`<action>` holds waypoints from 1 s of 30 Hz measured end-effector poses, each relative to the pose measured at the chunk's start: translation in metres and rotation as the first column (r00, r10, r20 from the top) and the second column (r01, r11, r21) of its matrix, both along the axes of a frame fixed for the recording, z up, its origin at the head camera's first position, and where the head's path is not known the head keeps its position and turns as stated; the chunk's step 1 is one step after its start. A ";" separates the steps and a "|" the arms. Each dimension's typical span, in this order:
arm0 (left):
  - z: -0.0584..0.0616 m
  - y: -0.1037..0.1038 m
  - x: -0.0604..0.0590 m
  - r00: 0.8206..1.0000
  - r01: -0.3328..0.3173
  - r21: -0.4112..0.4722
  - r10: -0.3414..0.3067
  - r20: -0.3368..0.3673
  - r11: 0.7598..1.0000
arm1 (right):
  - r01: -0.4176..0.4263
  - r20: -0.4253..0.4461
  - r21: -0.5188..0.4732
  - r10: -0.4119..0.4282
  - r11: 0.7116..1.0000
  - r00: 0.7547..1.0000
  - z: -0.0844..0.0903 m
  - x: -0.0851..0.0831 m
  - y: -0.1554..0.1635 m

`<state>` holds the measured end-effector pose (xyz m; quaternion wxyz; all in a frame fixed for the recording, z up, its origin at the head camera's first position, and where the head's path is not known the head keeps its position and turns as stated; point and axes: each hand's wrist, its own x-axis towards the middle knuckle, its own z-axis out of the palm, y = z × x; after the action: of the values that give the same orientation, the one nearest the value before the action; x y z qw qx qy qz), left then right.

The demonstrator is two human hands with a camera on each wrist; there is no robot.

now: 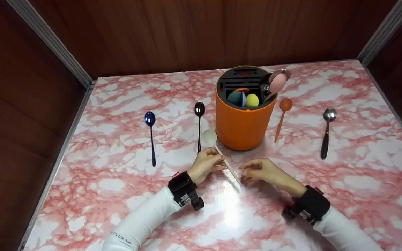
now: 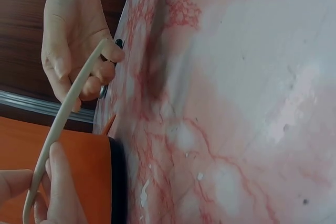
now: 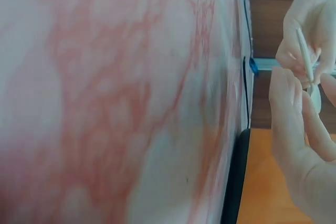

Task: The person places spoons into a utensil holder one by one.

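My left hand (image 1: 205,164) pinches a cream-coloured spoon (image 1: 210,137) by its handle, in front of an orange utensil holder (image 1: 244,129). The spoon's bowl points up and left, and its handle slants down toward my right hand (image 1: 264,170). In the left wrist view the handle (image 2: 64,109) runs from the pinching thumb and finger up to the right hand, overlapping its fingers. Those right fingers are loosely bent beside the handle's end, gripping nothing. Close behind the left hand lies a dark, glossy spoon (image 1: 199,110), its lower end hidden.
A blue spoon (image 1: 150,119) lies at the left. Right of the holder are an orange spoon (image 1: 285,105) and a metal spoon (image 1: 329,115) with a black handle. Several utensils, including a pink one (image 1: 277,83), stand in the holder. Wooden panels (image 1: 194,35) border the marbled table (image 1: 110,205).
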<state>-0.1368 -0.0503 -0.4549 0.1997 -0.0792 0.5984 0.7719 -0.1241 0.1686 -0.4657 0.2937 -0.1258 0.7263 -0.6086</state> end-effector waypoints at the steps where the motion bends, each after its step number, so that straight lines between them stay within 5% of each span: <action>1: 0.000 0.001 0.000 1.000 -0.001 0.002 0.001 0.006 1.000 | -0.009 0.013 -0.010 0.009 1.000 1.000 0.000 0.000 -0.001; 30: -0.003 0.010 0.006 0.999 -0.044 0.033 0.044 0.016 0.998 | 0.021 -0.068 0.004 -0.021 1.000 0.997 -0.006 0.006 -0.015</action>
<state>-0.1306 -0.0401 -0.4576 0.1883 -0.0948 0.5823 0.7852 -0.1179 0.1538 -0.4720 0.2625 -0.1381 0.7386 -0.6053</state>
